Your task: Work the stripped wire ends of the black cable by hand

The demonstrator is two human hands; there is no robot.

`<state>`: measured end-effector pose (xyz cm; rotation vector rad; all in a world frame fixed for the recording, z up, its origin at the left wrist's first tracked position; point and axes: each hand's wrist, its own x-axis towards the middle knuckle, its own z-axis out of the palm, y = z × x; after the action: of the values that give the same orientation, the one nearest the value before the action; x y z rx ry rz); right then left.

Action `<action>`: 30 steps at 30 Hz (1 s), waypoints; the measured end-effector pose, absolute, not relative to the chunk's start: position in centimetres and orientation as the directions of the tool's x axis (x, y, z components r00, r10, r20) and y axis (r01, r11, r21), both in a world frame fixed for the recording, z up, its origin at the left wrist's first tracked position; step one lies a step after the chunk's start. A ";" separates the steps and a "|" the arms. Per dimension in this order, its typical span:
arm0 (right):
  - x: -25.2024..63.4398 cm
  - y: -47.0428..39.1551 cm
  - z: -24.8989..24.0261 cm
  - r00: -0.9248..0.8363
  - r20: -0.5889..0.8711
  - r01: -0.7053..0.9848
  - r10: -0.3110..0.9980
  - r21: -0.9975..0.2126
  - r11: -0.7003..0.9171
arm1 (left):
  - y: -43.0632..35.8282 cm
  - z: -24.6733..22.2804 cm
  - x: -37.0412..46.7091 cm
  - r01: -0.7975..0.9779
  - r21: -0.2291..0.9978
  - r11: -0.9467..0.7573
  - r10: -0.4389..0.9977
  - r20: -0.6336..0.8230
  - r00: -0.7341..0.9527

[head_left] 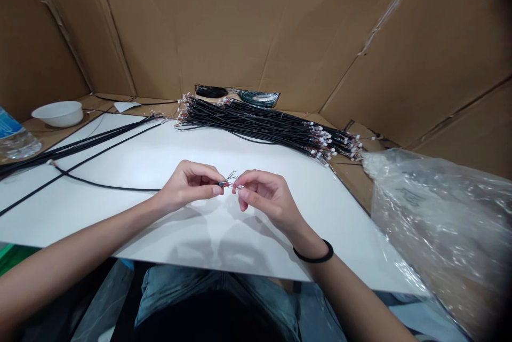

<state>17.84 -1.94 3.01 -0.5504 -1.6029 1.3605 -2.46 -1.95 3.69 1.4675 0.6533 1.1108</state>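
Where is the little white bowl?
In the head view, the white bowl sits far left on the cardboard ledge, just behind the water bottle and left of the white board.

Lighting's pretty even and soft, coming from overhead, so the white board [180, 150] looks bright but not blown out. Faint double shadows sit under both forearms near the front edge. Plastic bag [440, 214] on the right catches some glare on its wrinkles. Wide-angle lens bends the cardboard walls [240, 22], and the right-hand corners go dark. Fine wire tips look slightly soft.
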 end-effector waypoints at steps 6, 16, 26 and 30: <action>17.9 -2.0 3.2 -0.458 0.363 -0.203 0.811 -0.931 0.302 | -1.9 3.5 -2.8 -0.195 0.960 -0.201 0.864 0.268 0.426; 17.9 -2.4 3.4 -0.303 0.640 0.013 0.706 -0.738 0.675 | -1.8 3.4 -2.3 -0.240 0.955 -0.173 0.882 0.259 0.395; 17.6 -3.0 2.9 -0.200 0.898 0.407 0.393 -0.288 0.867 | -2.2 3.5 -1.8 -0.237 0.908 -0.345 0.849 0.410 0.333; 17.6 -3.2 2.8 -0.220 0.911 0.463 0.348 -0.217 0.860 | -2.3 3.4 -1.9 -0.161 0.906 -0.392 0.842 0.423 0.334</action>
<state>17.64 -3.20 2.76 -0.6109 -1.8306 -0.1186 -1.91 -2.27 3.39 1.5957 0.6321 1.2536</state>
